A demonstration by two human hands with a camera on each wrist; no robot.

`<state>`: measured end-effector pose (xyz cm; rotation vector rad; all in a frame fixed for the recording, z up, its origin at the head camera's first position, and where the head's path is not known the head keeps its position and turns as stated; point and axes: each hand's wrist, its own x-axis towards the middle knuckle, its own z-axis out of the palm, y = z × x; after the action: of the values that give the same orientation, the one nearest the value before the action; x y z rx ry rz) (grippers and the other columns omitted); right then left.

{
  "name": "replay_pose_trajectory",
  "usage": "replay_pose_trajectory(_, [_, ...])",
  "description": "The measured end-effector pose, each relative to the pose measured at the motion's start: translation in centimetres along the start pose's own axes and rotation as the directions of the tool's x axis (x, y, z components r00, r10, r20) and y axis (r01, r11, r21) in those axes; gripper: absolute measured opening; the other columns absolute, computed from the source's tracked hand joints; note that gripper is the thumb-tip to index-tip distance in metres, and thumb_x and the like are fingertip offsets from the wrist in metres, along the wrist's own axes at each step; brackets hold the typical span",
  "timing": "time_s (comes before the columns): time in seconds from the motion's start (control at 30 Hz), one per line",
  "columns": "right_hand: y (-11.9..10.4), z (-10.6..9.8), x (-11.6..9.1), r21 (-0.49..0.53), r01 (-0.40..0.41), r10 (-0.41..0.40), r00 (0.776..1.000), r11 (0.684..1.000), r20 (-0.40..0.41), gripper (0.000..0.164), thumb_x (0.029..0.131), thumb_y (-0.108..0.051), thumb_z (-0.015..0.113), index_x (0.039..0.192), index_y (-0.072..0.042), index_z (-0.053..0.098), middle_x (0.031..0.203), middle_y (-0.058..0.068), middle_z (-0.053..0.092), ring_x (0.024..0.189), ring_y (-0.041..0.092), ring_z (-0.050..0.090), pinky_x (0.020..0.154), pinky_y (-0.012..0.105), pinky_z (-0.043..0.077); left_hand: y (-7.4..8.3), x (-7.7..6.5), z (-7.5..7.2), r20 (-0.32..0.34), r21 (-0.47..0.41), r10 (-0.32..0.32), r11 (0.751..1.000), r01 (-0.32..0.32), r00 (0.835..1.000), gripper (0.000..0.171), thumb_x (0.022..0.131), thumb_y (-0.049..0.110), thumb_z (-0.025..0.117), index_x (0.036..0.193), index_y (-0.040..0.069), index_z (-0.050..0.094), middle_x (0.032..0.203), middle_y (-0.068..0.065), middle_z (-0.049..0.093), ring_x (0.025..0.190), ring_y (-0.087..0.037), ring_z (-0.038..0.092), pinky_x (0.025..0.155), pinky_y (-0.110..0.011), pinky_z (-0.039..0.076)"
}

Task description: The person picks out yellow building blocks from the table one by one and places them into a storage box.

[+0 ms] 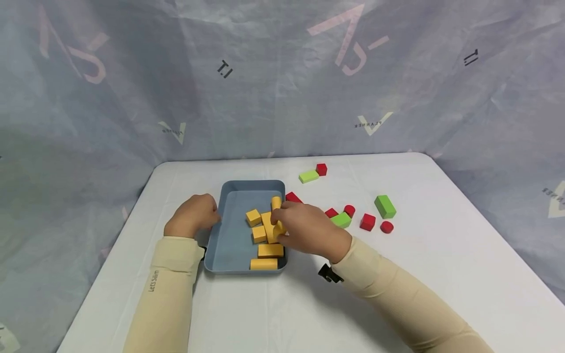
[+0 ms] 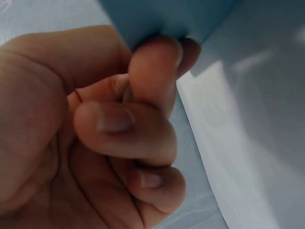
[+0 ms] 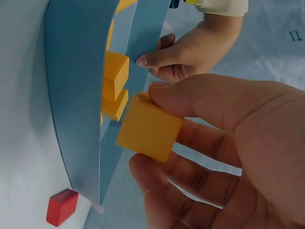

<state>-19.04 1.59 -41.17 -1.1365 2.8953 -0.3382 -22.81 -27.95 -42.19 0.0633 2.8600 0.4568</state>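
A blue-grey tray (image 1: pixel 234 235) lies on the table with several yellow blocks in its right half. My left hand (image 1: pixel 192 215) pinches the tray's left wall, its other fingers curled below the edge in the left wrist view. Over the tray's right side, my right hand (image 1: pixel 314 229) holds a yellow block (image 3: pixel 150 126) between thumb and fingers. Below that hand lie a flat yellow piece (image 1: pixel 268 226) and small yellow cubes (image 1: pixel 259 234). A yellow cylinder (image 1: pixel 276 202) stands near the tray's far right corner, and another yellow piece (image 1: pixel 263 264) lies along the near wall.
Right of the tray, red blocks (image 1: pixel 368 222), red round pieces (image 1: pixel 387 227) and green blocks (image 1: pixel 385 206) are scattered on the white table (image 1: pixel 441 255). A light green block (image 1: pixel 308 176) and a red cube (image 1: pixel 321 169) sit farther back. A grey printed curtain (image 1: pixel 273 98) hangs behind.
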Motion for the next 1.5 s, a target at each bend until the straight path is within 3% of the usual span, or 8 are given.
replay_pose_trajectory(0.3, [-0.2,0.7,0.3,-0.007,-0.021,0.021,0.999,1.000,0.049,0.034,0.085,-0.027,0.086,0.116,-0.021,0.075,0.101,-0.006,0.066,0.090,0.008,0.059,0.068,0.023,0.052,0.5,0.3,0.0,-0.001,0.011,0.009,1.000,-0.009,1.000,0.037,0.088,0.006,0.059,0.053,0.016,0.050,0.052,-0.001,0.054,0.047,-0.016,0.040,0.045,-0.030,0.033])
replay_pose_trajectory(0.7, [-0.5,1.5,0.1,-0.016,-0.014,0.015,0.999,1.000,0.044,0.032,0.085,-0.027,0.085,0.115,-0.022,0.075,0.101,-0.005,0.067,0.084,0.007,0.059,0.063,0.023,0.051,0.9,0.2,0.2,0.003,0.015,0.016,1.000,-0.016,1.000,0.038,0.089,0.007,0.059,0.053,0.016,0.050,0.052,-0.001,0.053,0.047,-0.017,0.040,0.046,-0.031,0.033])
replay_pose_trajectory(0.9, [-0.7,2.2,-0.1,-0.025,-0.001,0.002,0.999,1.000,0.050,0.031,0.085,-0.028,0.085,0.114,-0.022,0.074,0.097,-0.005,0.064,0.079,0.006,0.057,0.059,0.022,0.048,0.8,0.2,0.6,0.031,0.011,0.002,1.000,-0.002,1.000,0.039,0.091,0.008,0.060,0.054,0.016,0.050,0.052,-0.001,0.053,0.048,-0.016,0.040,0.046,-0.031,0.034])
replay_pose_trajectory(1.13, [-0.9,2.2,0.1,-0.049,0.011,-0.010,1.000,0.999,0.027,0.031,0.085,-0.028,0.085,0.114,-0.022,0.074,0.100,-0.004,0.066,0.080,0.007,0.059,0.060,0.023,0.049,0.7,0.2,0.1,0.018,0.010,0.007,1.000,-0.007,1.000,0.043,0.091,0.009,0.059,0.052,0.018,0.045,0.051,-0.001,0.053,0.046,-0.015,0.036,0.046,-0.030,0.031])
replay_pose_trajectory(1.5, [-1.2,2.5,0.0,-0.032,0.037,-0.036,0.999,0.999,0.021,0.028,0.086,-0.024,0.083,0.112,-0.021,0.075,0.097,-0.005,0.065,0.077,0.007,0.059,0.060,0.022,0.049,0.0,-0.1,0.0,0.009,0.005,0.003,1.000,-0.003,1.000,0.039,0.090,0.011,0.060,0.053,0.017,0.049,0.054,-0.001,0.056,0.049,-0.016,0.043,0.047,-0.031,0.034])
